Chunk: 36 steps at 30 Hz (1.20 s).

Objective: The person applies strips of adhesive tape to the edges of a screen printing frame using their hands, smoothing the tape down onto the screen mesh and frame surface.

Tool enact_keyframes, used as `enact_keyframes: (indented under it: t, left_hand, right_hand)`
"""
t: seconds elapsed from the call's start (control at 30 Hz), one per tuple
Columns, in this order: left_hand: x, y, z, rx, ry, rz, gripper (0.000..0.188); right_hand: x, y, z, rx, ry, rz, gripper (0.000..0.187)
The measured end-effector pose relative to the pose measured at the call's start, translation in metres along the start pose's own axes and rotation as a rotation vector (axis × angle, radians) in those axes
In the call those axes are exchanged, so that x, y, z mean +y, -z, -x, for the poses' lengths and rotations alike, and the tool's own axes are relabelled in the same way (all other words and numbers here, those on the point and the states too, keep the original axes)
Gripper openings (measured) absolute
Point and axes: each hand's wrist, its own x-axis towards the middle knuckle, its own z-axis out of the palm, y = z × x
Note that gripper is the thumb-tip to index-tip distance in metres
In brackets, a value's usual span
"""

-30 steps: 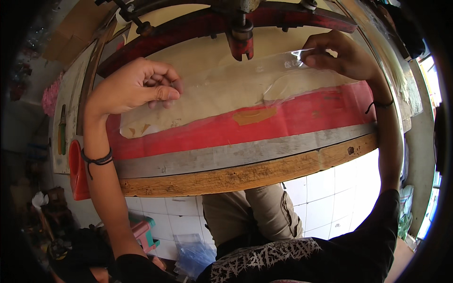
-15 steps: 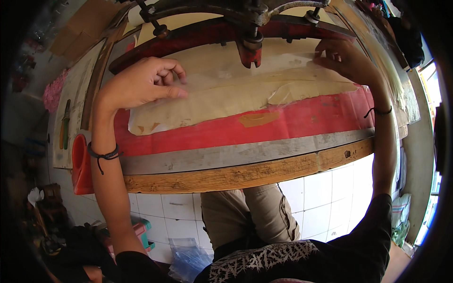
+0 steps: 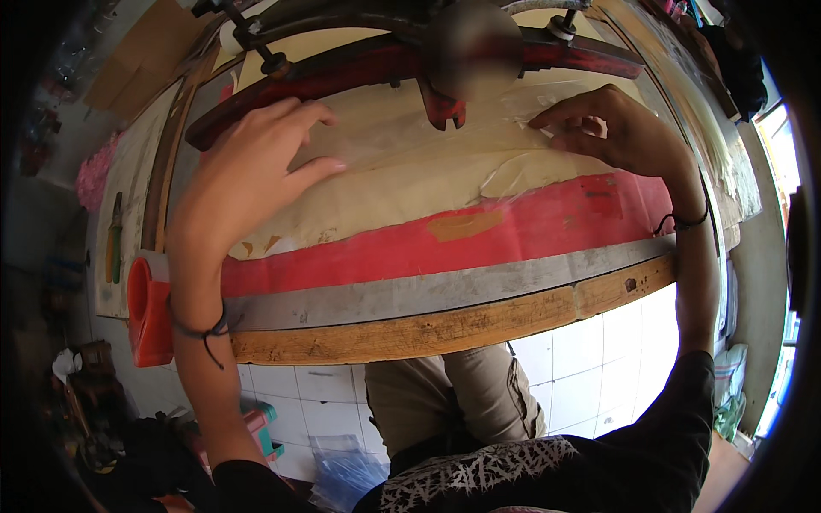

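A thin clear plastic film lies wrinkled over a tan, torn-edged sheet. Under the tan sheet is a red sheet, spread on a grey metal bed. My right hand is closed, its fingertips pinching what looks like the film's right part. My left hand hovers palm down over the sheet's left part, thumb and fingers apart, with nothing visible in it. Beyond both hands runs a curved red metal bar with a notched red bracket at its middle.
A worn wooden rail edges the bed in front of my legs. Left of it sit a red plastic holder and a green-handled tool on a side board. Bolted screws join the bar to a dark frame.
My right hand has moved left and inward, drawing up wrinkles in the film. My left hand has shifted slightly, its thumb and fingers still apart.
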Motion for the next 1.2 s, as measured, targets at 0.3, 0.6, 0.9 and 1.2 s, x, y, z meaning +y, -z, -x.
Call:
enact_keyframes:
  t: [0.3, 0.6, 0.9, 1.2]
  left_hand:
    - [0.022, 0.008, 0.010, -0.233, -0.003, 0.122, 0.043]
    - [0.010, 0.002, 0.009, -0.177, 0.040, 0.042, 0.049]
    - [0.011, -0.002, 0.011, -0.142, 0.080, -0.010, 0.049]
    - [0.010, -0.009, 0.011, -0.099, 0.066, -0.050, 0.053]
  right_hand:
    - [0.014, 0.004, 0.007, 0.048, 0.050, 0.094, 0.026]
    - [0.014, 0.009, 0.010, 0.016, -0.014, 0.101, 0.034]
    - [0.021, 0.004, 0.007, 0.046, 0.029, 0.134, 0.036]
    - [0.016, 0.003, 0.004, 0.035, -0.074, 0.082, 0.037]
